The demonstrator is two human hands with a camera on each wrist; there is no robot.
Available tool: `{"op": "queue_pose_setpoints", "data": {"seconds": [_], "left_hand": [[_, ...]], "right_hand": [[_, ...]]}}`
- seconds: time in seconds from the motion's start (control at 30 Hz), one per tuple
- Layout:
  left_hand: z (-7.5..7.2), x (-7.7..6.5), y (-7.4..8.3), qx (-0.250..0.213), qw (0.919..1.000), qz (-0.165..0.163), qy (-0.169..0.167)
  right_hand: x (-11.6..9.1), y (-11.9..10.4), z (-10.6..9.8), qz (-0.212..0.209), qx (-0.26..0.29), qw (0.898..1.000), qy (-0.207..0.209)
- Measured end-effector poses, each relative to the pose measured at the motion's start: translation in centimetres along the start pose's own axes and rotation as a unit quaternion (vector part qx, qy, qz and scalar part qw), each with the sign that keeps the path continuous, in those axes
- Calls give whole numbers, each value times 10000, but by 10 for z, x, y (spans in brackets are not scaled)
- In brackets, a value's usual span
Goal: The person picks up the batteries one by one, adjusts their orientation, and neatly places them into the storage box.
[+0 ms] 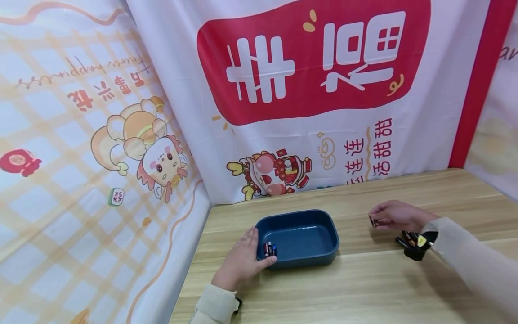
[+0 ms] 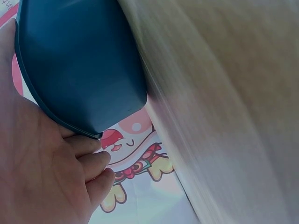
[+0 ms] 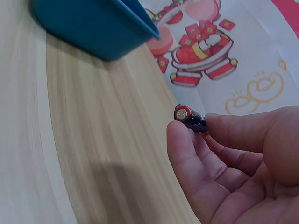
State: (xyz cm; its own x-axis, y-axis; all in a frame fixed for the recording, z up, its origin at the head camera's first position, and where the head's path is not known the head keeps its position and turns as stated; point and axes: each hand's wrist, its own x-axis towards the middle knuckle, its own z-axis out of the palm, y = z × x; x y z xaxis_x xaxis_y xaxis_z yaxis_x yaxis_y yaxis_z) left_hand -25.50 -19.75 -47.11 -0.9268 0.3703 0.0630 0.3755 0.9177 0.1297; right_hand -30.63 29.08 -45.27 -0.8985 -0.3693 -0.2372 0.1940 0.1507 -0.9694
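My right hand [image 1: 398,215] pinches a small battery [image 3: 190,117] between thumb and fingers, above the table right of the bin. Its dark wrapper, red ring and metal end show in the right wrist view. At the near-left corner of a dark blue plastic bin [image 1: 297,262], my left hand [image 1: 239,261] grips the rim, with the thumb across the near edge and the fingers along the left side. Inside that corner lie several batteries [image 1: 269,249], red, dark and blue. The left wrist view shows the fingers bent at the rim and the bin's outer wall.
Small dark and copper-coloured cylinders [image 1: 410,237] show by the right wrist, beside the black wrist camera [image 1: 414,254]. The wood-grain table [image 1: 344,292] meets printed white cloth at the back [image 1: 283,153] and the left [image 1: 44,216].
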Motion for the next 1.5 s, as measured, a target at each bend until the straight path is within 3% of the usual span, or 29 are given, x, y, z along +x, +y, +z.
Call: {"op": "queue_pose_setpoints", "data": {"seconds": [0.3,0.8,1.5], "left_hand": [[2,1,-1,11,10000,-26,9],[3,1,-1,31,10000,-21,-36],[3,1,-1,94,9999,-41,-4]], "right_hand": [[9,-19,24,14,-109,9999,-66],[24,-40,48,96,-213,9997,-116],[43,-55,79,151,-263,9995,-53]]}}
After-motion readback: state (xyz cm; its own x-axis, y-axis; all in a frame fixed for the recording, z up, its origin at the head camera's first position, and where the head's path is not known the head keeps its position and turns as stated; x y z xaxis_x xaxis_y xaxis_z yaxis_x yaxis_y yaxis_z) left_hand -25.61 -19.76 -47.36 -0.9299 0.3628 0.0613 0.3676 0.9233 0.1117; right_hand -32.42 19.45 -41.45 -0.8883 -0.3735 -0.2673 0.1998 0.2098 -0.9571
